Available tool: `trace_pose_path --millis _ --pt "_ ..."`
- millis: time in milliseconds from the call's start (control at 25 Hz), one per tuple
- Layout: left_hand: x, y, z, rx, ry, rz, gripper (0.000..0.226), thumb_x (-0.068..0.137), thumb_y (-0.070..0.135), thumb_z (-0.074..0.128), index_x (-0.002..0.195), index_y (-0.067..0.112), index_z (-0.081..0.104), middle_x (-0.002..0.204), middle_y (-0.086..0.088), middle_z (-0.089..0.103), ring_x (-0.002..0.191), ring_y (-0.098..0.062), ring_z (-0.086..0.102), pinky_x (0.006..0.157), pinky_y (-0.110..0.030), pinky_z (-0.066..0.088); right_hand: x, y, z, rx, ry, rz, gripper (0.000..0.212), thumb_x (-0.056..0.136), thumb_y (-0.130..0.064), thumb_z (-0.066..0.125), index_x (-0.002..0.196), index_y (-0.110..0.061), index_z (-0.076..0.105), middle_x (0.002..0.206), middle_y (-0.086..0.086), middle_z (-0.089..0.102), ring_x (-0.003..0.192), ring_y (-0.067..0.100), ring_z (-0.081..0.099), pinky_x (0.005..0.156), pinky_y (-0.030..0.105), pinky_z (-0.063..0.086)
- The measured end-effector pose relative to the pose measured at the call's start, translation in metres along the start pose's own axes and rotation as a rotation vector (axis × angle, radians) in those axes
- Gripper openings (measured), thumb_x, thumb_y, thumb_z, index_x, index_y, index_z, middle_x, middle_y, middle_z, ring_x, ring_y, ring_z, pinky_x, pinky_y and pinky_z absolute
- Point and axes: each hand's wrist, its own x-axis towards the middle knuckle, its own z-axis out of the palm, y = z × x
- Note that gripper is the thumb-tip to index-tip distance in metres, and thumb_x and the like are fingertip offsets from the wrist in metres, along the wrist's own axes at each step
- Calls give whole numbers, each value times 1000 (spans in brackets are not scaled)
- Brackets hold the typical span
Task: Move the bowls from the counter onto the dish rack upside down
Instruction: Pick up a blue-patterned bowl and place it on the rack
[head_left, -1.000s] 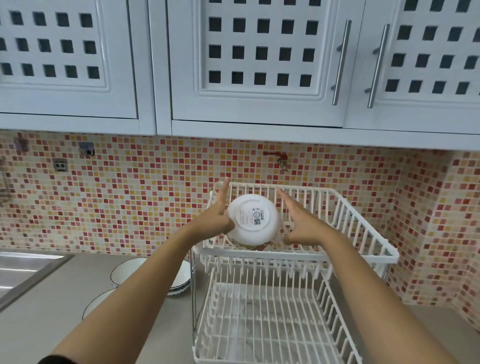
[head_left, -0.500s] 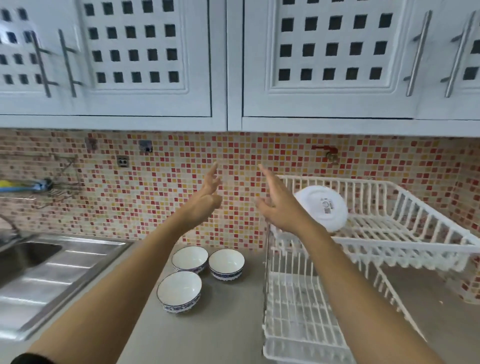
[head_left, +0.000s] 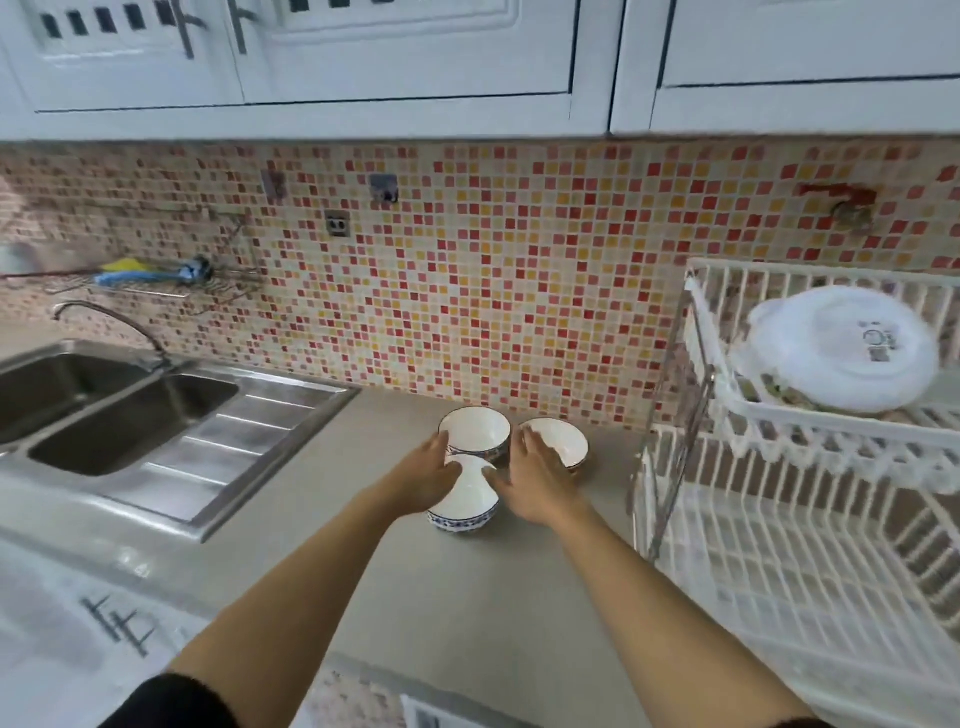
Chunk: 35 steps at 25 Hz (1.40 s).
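Both hands reaching for nearest bowl (head_left: 464, 506) on tabletop (head_left: 467, 597), left of dish rack (head_left: 810, 519). Left hand (head_left: 427, 478) and right hand (head_left: 535, 483) flank its rim, fingers spread, not yet closed. One bowl (head_left: 841, 348) already inverted on rack's upper tier. Next: clasp, lift, flip.

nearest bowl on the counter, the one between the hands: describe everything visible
The nearest bowl is small and round, looks ceramic: plain white inside, blue patterned band around the outer wall. It sits upright, mouth up, on the grey counter, in front of two similar bowls. The left hand and right hand flank its rim, covering part of it; whether they grip yet is unclear.
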Motion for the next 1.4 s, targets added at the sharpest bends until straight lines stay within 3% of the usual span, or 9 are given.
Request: trace_pose_path --millis 200,360,520,640,760,880,1040,1200,1400 --pt "56 -64 51 76 -62 -186 63 100 30 34 148 -4 10 158 -20 14 146 -31 16 117 -34 14 53 27 63 9 -90 140 81 96 -49 36 150 1 2 160 18 6 148 29 9 120 38 11" --pt "107 -102 82 111 -77 -328 70 100 38 29 149 -4 2 158 -23 5 148 -35 6 121 -40 8 105 45 95 65 -192 208 81 96 -46 38 150 1 -1 160 16 7 146 28 17 116 37 19" --pt "145 -122 102 38 -70 -455 73 98 40 32 150 4 -5 159 -18 7 141 -43 23 115 -46 24 137 59 123 136 -299 279 78 98 -37 41 150 1 -3 154 19 27 138 32 34 107 36 32" --pt "158 -124 111 39 -20 -508 73 98 37 35 150 7 -5 152 -18 23 129 -44 43 105 -46 36 150 63 136 134 -360 326 67 93 -24 43 148 -2 11 142 20 45 126 35 48 101 39 41" --pt "161 -121 114 14 27 -536 72 98 33 40 150 7 -3 147 -20 28 123 -43 48 101 -44 39 150 59 138 157 -295 356 52 89 -12 45 138 -2 30 135 20 52 121 35 53 99 39 44" --pt "154 -118 107 -16 13 -496 76 96 32 46 150 7 -2 146 -22 29 125 -43 45 102 -43 37 140 52 134 168 -269 372 56 92 -7 42 144 -2 23 134 18 53 120 34 54 94 34 44" --pt "125 -97 84 -72 143 -411 76 95 32 49 150 9 2 144 -21 33 126 -42 46 102 -43 37 118 34 111 264 -124 341 44 89 -2 42 132 -2 32 101 13 60 89 31 59 81 41 50" --pt "82 -50 42 -149 355 -297 72 94 36 49 150 14 8 146 -18 34 125 -41 47 100 -47 42 76 4 60 307 111 301 44 91 -2 41 133 -7 29 120 17 61 106 37 61 77 41 49" --pt "15 18 -18 -252 645 16 72 93 41 49 149 15 12 152 -13 29 133 -33 41 103 -42 41 8 -39 -25 403 457 154 49 93 -8 45 138 -9 25 120 15 63 100 35 64 75 37 50"
